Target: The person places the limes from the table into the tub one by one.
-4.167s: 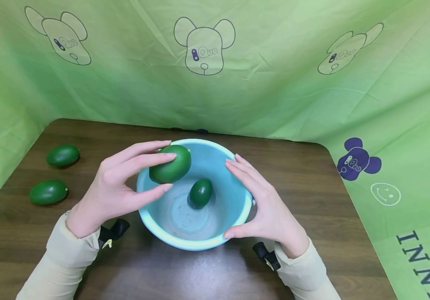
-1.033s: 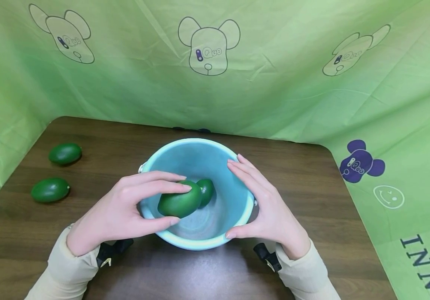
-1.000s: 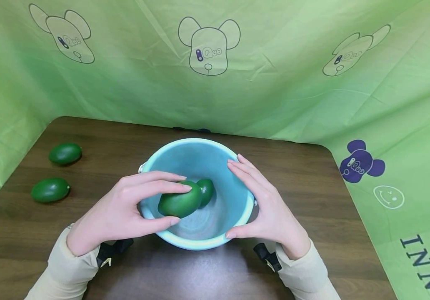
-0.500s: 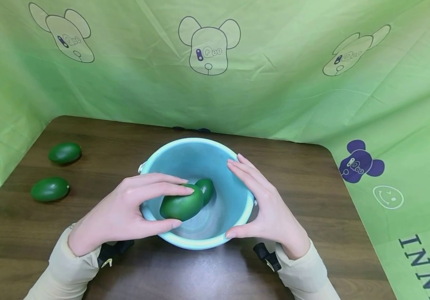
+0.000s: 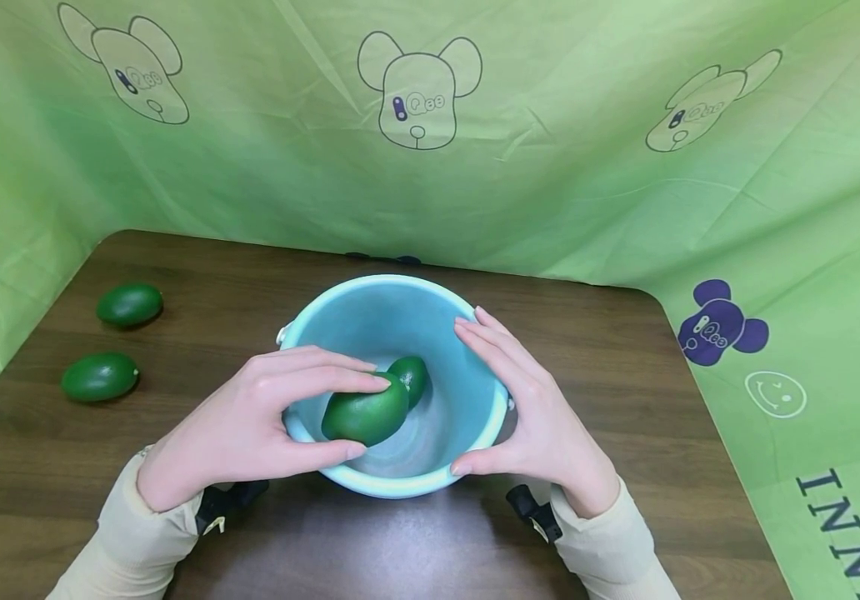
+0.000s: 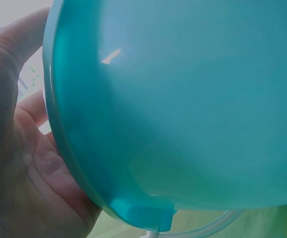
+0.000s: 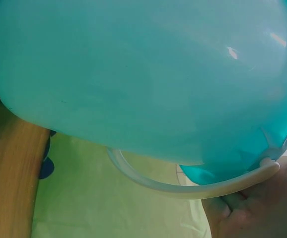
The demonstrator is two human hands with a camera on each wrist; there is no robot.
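Note:
In the head view my left hand (image 5: 250, 417) reaches over the near-left rim of a light blue bucket (image 5: 400, 487) and holds a smooth, oval green mango-like fruit (image 5: 366, 412) between fingers and thumb, inside the bucket's mouth. Below and behind it, a second, smaller-looking green fruit (image 5: 411, 377) is partly covered. My right hand (image 5: 531, 412) grips the bucket's right rim, its fingertips and thumb tip over the edge. Both wrist views mostly show the bucket's outer wall, with part of the left hand (image 6: 39, 163) and of the right hand (image 7: 262, 208) beside the rim; the held fruit is hidden there.
Two more green fruits, one farther back (image 5: 130, 305) and one nearer (image 5: 100, 377), lie on the left of the brown wooden table (image 5: 587, 333). A printed green cloth (image 5: 550, 167) hangs behind and at the sides. The bucket's pale handle (image 7: 168, 186) hangs at its far side.
Over the earlier frames my left hand lowered the fruit from above the left rim into the bucket's mouth. In the last second it shifted slightly nearer and right. The right hand stays put.

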